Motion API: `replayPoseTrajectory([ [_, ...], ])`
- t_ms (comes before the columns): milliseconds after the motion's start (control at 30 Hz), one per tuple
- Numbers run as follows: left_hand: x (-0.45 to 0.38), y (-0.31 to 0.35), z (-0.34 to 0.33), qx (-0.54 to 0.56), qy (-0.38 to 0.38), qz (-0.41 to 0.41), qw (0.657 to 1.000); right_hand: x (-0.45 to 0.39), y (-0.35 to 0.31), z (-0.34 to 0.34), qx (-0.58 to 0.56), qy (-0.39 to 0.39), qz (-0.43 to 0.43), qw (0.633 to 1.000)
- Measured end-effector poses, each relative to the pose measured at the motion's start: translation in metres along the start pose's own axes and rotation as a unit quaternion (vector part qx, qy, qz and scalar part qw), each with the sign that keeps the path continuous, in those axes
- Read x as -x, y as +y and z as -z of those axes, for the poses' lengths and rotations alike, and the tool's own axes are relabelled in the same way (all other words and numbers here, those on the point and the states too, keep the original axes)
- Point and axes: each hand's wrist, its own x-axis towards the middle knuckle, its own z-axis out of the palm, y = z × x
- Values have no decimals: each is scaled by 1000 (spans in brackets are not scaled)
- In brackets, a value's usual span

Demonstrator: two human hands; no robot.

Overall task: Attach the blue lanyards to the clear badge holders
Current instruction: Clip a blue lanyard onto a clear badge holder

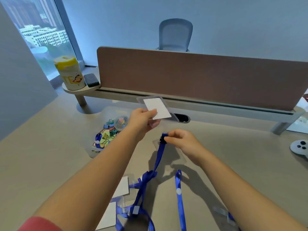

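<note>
My left hand (141,120) holds up a clear badge holder (156,105) with a white card inside, above the desk near the divider. My right hand (181,140) pinches the clip end of a blue lanyard (158,157), just below and right of the holder. The strap hangs down to the desk and loops toward me. Another clear badge holder (173,154) lies flat on the desk under my right hand. Near the front edge lie more blue lanyards (180,197) and badge holders with white cards (122,186).
A clear bag of coloured binder clips (108,134) sits left of my left arm. A yellow-lidded canister (70,72) and a dark case (91,80) stand on a raised shelf at back left. A brown divider (200,77) runs along the back. A white controller (300,146) lies at right.
</note>
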Motion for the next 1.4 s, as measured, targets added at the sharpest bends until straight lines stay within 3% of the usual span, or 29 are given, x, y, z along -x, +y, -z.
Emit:
replayPoseTrajectory([
  [233,9,18,6,89,54,20,994,7,-38,4,-159,22,26,987],
  [300,12,19,8,83,68,30,994,8,-48,3,-119,47,31,991],
  [467,23,26,13,84,76,55,992,8,-55,3,142,93,107,980],
  [633,31,33,19,82,63,66,992,4,-60,-1,176,105,97,974],
  [700,33,35,20,47,64,53,995,1,-62,-2,133,101,78,983],
  [800,41,37,17,-116,43,-21,992,-3,-67,-3,64,83,58,993],
  [900,48,39,14,-291,27,-153,944,-3,-78,-4,10,57,61,996],
  [1033,51,46,12,-392,58,-248,884,-1,-89,-2,14,43,83,996],
  [1233,47,47,15,-559,78,-324,759,1,-89,2,92,39,130,986],
  [1400,46,48,18,-593,42,-347,726,1,-84,0,199,47,189,960],
])
